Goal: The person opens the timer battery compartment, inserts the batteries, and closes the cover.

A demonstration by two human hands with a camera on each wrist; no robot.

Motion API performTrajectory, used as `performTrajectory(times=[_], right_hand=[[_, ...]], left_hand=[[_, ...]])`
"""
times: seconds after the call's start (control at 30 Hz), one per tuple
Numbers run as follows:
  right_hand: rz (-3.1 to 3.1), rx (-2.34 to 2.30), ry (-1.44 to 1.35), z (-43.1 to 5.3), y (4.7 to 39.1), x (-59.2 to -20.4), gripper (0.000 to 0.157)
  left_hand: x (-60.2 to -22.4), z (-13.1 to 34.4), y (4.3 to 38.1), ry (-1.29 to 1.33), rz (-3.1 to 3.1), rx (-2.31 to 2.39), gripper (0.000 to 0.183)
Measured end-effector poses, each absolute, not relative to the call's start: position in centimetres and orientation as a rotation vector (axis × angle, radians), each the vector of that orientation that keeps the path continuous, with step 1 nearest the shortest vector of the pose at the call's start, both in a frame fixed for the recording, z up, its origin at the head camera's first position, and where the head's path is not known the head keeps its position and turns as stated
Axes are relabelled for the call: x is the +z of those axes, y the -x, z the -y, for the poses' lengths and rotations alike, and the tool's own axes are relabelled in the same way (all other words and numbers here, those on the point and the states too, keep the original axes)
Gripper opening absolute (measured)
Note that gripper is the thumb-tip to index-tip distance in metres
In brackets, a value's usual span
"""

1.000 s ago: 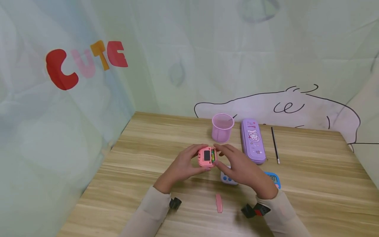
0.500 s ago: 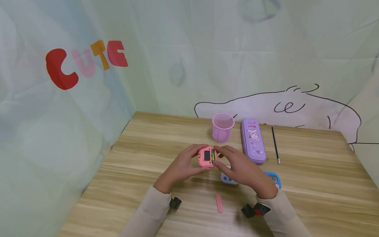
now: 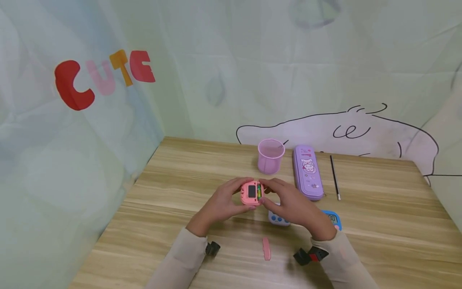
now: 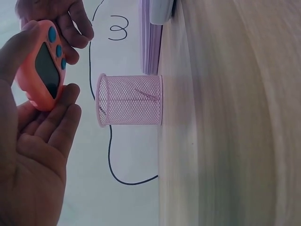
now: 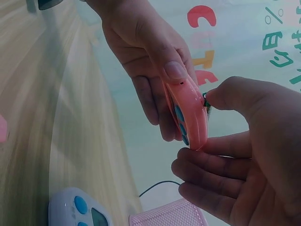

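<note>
A pink digital timer point(image 3: 246, 196) is held up between both hands, its back towards the head camera. My left hand point(image 3: 223, 202) grips its left side, thumb along one edge and fingers along the other. Green-and-yellow battery point(image 3: 259, 192) shows in the uncovered slot on its right. My right hand point(image 3: 293, 204) pinches that right end; in the right wrist view its thumb point(image 5: 225, 94) touches the battery's green end and its fingers reach the timer's rim. Blue buttons and a blank screen point(image 4: 48, 69) face the left wrist camera. On the table lies a pink battery cover point(image 3: 266, 249).
Below the right hand lies a white timer point(image 3: 277, 219) with blue buttons; a blue timer point(image 3: 333, 218) is partly hidden by the right wrist. Behind stand a pink mesh pen cup point(image 3: 270, 162) and a purple pencil case point(image 3: 308, 172), with a black pencil point(image 3: 335, 176) beside it.
Both hands keep hold of the timer in nearly the same place. My right fingers shift slightly at the battery slot, and the whole head view moves a little.
</note>
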State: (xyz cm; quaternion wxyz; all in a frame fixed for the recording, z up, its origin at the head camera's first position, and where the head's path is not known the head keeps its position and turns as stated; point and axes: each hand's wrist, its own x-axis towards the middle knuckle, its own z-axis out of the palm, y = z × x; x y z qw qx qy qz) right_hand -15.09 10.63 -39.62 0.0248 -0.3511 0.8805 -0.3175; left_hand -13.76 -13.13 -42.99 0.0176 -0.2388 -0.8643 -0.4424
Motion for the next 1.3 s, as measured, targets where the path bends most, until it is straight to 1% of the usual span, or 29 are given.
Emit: performTrajectory(times=[0.37, 0.83, 1.3], right_hand=[[-2.733, -0.941, 1.085, -10.68, 15.11, -39.73, 0.056], [-2.779, -0.907, 1.099, -10.73, 14.55, -39.43, 0.054], [-2.721, -1.007, 1.149, -10.8, 14.87, -39.38, 0.053]], left_hand=[[-42.88, 13.08, 13.77, 0.756, 2.693, -1.339, 0.075], [-42.72, 13.03, 13.49, 0.76, 2.696, -1.278, 0.075], [-42.5, 13.09, 13.31, 0.754, 2.691, -1.312, 0.078]])
